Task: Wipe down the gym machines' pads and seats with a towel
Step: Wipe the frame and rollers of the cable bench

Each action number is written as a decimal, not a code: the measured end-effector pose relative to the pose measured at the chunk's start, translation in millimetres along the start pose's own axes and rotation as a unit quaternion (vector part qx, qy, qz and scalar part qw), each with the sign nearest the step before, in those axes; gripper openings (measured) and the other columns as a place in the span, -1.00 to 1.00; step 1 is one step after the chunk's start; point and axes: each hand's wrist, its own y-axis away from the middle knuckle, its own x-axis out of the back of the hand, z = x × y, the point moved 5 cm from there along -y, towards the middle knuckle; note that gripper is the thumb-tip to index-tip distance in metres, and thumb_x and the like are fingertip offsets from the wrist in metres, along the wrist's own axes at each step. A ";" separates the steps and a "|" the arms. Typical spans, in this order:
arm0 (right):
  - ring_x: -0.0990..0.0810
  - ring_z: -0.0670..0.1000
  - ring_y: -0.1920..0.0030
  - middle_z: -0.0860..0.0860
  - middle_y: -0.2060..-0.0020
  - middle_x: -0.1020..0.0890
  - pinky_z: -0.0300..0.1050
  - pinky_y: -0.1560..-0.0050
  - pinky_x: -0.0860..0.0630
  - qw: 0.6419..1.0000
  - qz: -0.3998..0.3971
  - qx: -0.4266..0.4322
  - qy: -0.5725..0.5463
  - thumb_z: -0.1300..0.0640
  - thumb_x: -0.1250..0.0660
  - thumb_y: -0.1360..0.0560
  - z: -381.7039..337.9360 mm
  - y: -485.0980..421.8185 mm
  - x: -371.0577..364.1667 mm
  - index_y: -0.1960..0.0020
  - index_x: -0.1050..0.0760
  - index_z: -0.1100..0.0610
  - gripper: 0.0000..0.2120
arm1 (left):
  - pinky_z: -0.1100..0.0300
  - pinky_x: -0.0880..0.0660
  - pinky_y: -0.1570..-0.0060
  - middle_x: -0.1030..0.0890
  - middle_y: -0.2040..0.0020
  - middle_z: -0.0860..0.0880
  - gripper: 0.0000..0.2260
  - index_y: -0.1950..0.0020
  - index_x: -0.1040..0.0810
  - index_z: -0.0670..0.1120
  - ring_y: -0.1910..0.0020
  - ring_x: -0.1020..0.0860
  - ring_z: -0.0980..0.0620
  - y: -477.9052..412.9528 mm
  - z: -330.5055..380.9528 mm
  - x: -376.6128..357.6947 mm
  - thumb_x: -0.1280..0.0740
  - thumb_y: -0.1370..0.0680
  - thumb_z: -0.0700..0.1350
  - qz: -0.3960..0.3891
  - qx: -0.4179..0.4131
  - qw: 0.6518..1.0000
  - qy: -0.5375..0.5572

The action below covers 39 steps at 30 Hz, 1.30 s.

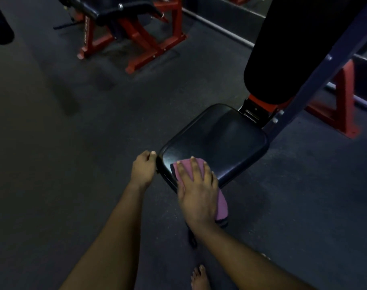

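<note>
A black padded seat (224, 141) of a gym machine fills the middle of the view, with a tall black back pad (287, 49) rising behind it at the upper right. My right hand (196, 191) lies flat, fingers spread, on a folded pink towel (221, 203) pressed against the seat's near corner; part of the towel hangs over the front edge. My left hand (144, 169) grips the seat's left corner, fingers curled around its edge.
A blue steel frame bar (316, 74) slants up beside the back pad, with red frame parts (343, 101) behind it. Another red-framed machine (136, 36) stands at the far top. The floor (63, 143) is dark rubber. My bare foot (200, 278) shows at the bottom.
</note>
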 end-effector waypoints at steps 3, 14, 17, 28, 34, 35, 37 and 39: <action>-0.23 0.19 -0.56 0.01 -0.61 -0.21 0.28 -0.48 -0.24 0.990 0.052 -0.114 -0.061 -0.10 -0.22 -0.60 8.5 -1.0 -6.5 -0.60 -0.20 -0.17 -0.43 | 0.11 -0.25 0.18 -0.46 0.27 -0.04 -0.69 0.19 -0.36 -0.14 0.28 -0.41 0.04 0.8 11.5 -2.9 -0.15 -0.71 -0.03 0.014 -0.012 0.995 -0.098; -0.15 0.26 -0.58 0.13 -0.65 -0.04 0.36 -0.45 -0.32 0.788 0.204 -0.472 -0.338 -0.15 -0.30 -0.60 108.5 -24.0 -11.3 -0.65 -0.05 0.00 -0.27 | -0.01 -0.39 0.13 -0.50 0.11 -0.18 -0.90 -0.09 -0.24 -0.13 0.10 -0.51 -0.20 3.6 4.9 -26.9 -0.05 -0.71 -0.11 0.007 -0.021 0.991 -0.134; -0.10 0.26 -0.60 0.06 -0.66 0.04 0.35 -0.47 -0.30 0.846 0.218 -0.406 -0.267 -0.17 -0.30 -0.60 68.5 -0.7 -12.5 -0.64 -0.09 -0.05 -0.29 | -0.02 -0.37 0.06 -0.50 0.00 -0.24 -0.85 -0.24 -0.27 -0.17 0.04 -0.49 -0.22 2.8 9.5 -28.6 -0.06 -0.68 -0.18 0.018 -0.001 0.990 -0.138; -0.37 0.33 -0.46 0.11 -0.65 0.02 0.15 -0.33 -0.43 0.800 0.175 -0.467 -0.334 -0.12 -0.25 -0.64 169.1 -57.1 1.1 -0.65 -0.08 -0.12 -0.35 | -0.18 -0.35 -0.20 -0.46 -0.35 -0.25 -0.51 -0.46 -0.35 -0.15 -0.27 -0.46 -0.31 6.5 29.7 -65.5 0.07 -0.72 0.14 0.181 0.014 0.970 -0.164; -0.36 0.32 -0.45 0.06 -0.66 0.03 0.25 -0.22 -0.50 0.862 0.163 -0.425 -0.223 -0.19 -0.23 -0.63 93.9 -18.6 -5.3 -0.64 -0.01 -0.22 -0.33 | -0.17 -0.37 -0.16 -0.48 -0.32 -0.26 -0.50 -0.44 -0.37 -0.16 -0.23 -0.48 -0.31 5.8 32.7 -67.6 0.05 -0.71 0.14 0.187 0.012 0.966 -0.180; -0.36 0.32 -0.44 0.06 -0.66 0.03 0.26 -0.20 -0.51 0.864 0.155 -0.423 -0.223 -0.18 -0.23 -0.63 86.5 -13.3 -8.1 -0.64 0.01 -0.21 -0.33 | -0.17 -0.38 -0.16 -0.49 -0.32 -0.26 -0.51 -0.43 -0.37 -0.17 -0.23 -0.48 -0.32 5.3 33.5 -67.6 0.05 -0.71 0.14 0.188 0.012 0.965 -0.182; -0.35 0.32 -0.46 0.08 -0.65 0.03 0.27 -0.22 -0.50 0.856 0.142 -0.439 -0.236 -0.17 -0.20 -0.64 95.9 -20.9 -7.1 -0.65 0.02 -0.19 -0.33 | -0.18 -0.38 -0.16 -0.49 -0.30 -0.26 -0.52 -0.41 -0.38 -0.18 -0.23 -0.49 -0.32 5.1 31.9 -66.8 0.03 -0.71 0.13 0.195 0.015 0.964 -0.181; -0.34 0.32 -0.48 0.09 -0.64 0.02 0.28 -0.26 -0.47 0.850 0.128 -0.456 -0.231 -0.17 -0.18 -0.64 123.8 -40.6 -3.7 -0.65 0.05 -0.17 -0.34 | -0.19 -0.38 -0.15 -0.50 -0.29 -0.26 -0.53 -0.39 -0.39 -0.17 -0.22 -0.49 -0.32 5.3 32.6 -68.4 0.03 -0.71 0.14 0.193 0.020 0.964 -0.182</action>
